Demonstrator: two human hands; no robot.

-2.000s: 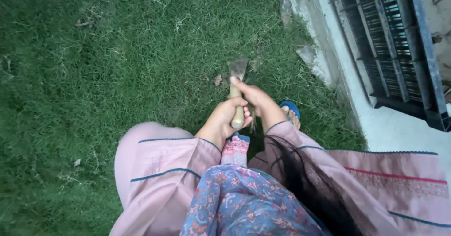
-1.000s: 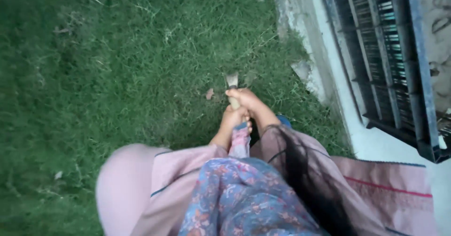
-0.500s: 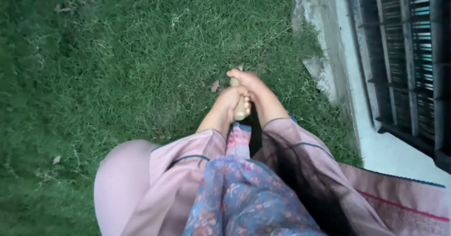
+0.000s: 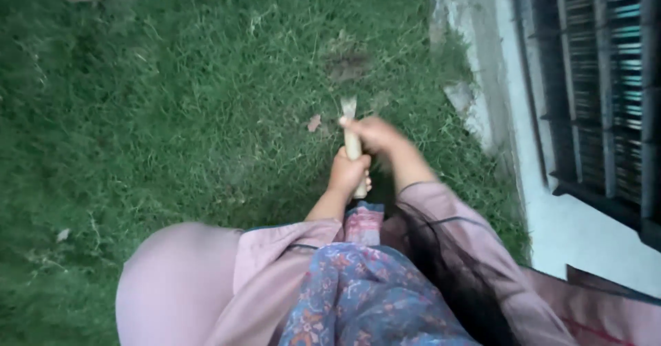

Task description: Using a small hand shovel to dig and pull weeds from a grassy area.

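I hold a short digging tool [image 4: 352, 139] with a pale wooden handle and a small flat metal blade, pointing away from me over the grass [image 4: 172, 98]. My left hand [image 4: 348, 172] is shut round the lower end of the handle. My right hand [image 4: 375, 134] grips the handle higher up, close to the blade, and is blurred by motion. The blade is raised just short of a bare scuffed patch of soil [image 4: 348, 64]. My pink sleeves and patterned blue clothing fill the bottom of the view.
A concrete kerb [image 4: 482, 77] runs along the right edge of the lawn. Beyond it a pale paved strip [image 4: 585, 236] meets a dark metal grille [image 4: 606, 91]. A dry leaf [image 4: 315, 122] lies left of the blade, and a flat stone [image 4: 458, 97] rests near the kerb.
The tool has come up out of the grass and back towards me, so its blade shows again. A scuffed patch of soil is now exposed ahead of it.
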